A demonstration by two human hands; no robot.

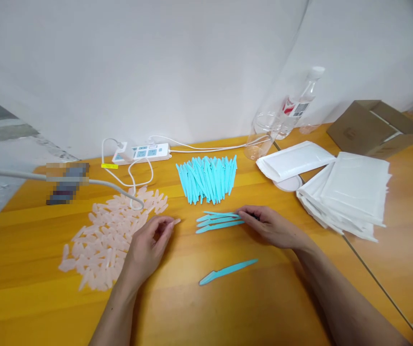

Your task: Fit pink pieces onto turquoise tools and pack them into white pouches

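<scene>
My left hand is closed in a pinch on a small translucent cap, whose tip sticks out past the fingers. Beside it on the left spreads a loose heap of pale pinkish caps. My right hand pinches the thin handle end of a turquoise eyebrow razor. Just under that razor, several similar razors lie side by side, their handle ends near or beneath my right fingers. One more razor lies apart, closer to me. A dense pile of turquoise razors sits beyond both hands.
A white power strip with cables stands against the wall. A grey cable crosses above the caps, near a pixelated dark object. On the right are white padded envelopes, a plastic bottle, a clear jar and a cardboard box.
</scene>
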